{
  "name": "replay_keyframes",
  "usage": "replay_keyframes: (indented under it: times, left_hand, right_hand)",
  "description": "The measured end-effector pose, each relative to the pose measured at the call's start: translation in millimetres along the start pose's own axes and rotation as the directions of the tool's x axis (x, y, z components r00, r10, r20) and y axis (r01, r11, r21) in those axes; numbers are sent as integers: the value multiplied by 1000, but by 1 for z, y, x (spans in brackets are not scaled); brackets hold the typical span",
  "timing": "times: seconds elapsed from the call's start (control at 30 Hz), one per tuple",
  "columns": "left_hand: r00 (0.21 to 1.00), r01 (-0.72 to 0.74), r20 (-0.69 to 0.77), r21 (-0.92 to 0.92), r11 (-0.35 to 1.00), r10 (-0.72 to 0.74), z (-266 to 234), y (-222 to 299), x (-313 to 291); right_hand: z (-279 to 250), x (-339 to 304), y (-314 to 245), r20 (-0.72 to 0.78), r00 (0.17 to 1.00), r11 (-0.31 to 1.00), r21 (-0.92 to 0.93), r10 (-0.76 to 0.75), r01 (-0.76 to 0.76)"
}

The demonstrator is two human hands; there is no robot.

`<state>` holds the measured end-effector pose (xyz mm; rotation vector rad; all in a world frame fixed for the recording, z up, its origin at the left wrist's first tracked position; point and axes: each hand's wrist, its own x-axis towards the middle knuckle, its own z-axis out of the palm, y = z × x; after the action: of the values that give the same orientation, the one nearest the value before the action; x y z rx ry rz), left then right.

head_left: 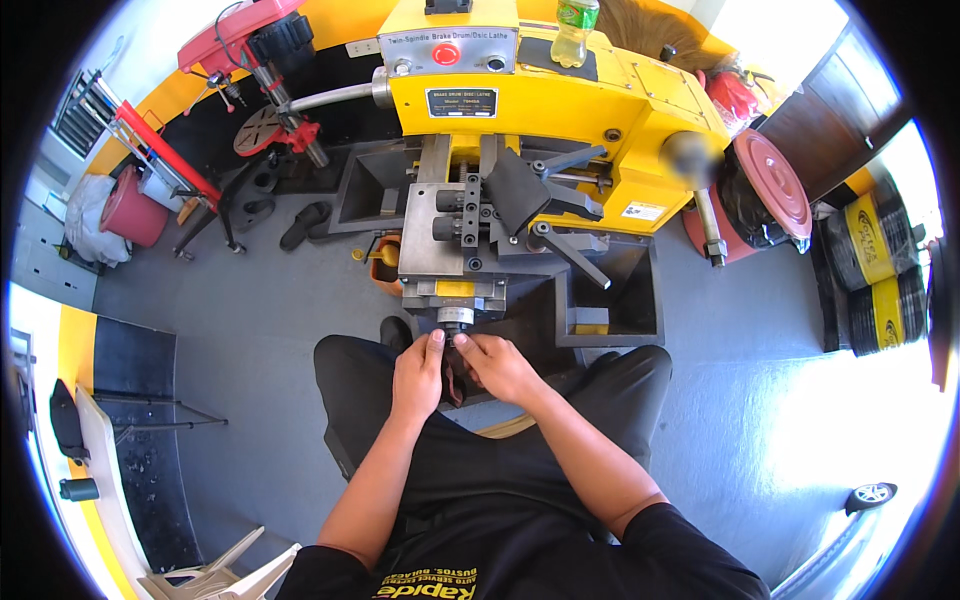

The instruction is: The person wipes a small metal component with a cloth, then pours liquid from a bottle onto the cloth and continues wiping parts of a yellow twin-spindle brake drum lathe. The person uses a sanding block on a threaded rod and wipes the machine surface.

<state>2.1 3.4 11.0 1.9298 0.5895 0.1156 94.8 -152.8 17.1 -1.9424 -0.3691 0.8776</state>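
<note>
Both hands meet at the front of the yellow brake lathe (pixel 560 105), between my knees. My left hand (pixel 415 378) is closed, thumb and fingers pinching the dark feed knob (pixel 456 330) from its left side. From the right, my right hand (pixel 499 370) grips the same knob with bent fingers. The lower part of the knob is hidden behind my thumbs. Just beyond it sits a silver graduated dial (pixel 456 314). Above the dial are the steel cross slide (pixel 425 225) and a black tool holder (pixel 470 215) with clamp levers.
Dark metal trays (pixel 640 300) flank the slide. A red drill press (pixel 285 110) stands back left; a pink lidded bin (pixel 770 180) is at the right. On the lathe top is a green-labelled bottle (pixel 574 40). Black slippers (pixel 305 226) lie on the floor. Stacked drums (pixel 880 270) stand far right.
</note>
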Motion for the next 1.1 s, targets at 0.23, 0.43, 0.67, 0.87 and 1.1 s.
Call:
replay_keyframes:
  times: [0.23, 0.43, 0.67, 0.87, 1.1]
  left_hand:
    - [997, -41, 63, -104, 994, 47, 3, -11, 6]
    - [966, 242, 219, -600, 763, -135, 13, -49, 15]
    - [755, 655, 640, -745, 128, -139, 20, -62, 10]
    - [985, 126, 154, -370, 920, -73, 13, -27, 7]
    - [997, -73, 20, 360, 930, 70, -13, 33, -13]
  right_hand:
    - [4, 5, 13, -96, 963, 955, -186, -252, 232]
    - [16, -10, -38, -231, 897, 724, -678, -376, 129]
    - [6, -7, -73, -7, 977, 624, -770, -214, 131]
    - [-38, -17, -38, -10, 997, 884, -463, -72, 59]
    - [-18, 6, 3, 176, 980, 996, 14, -89, 88]
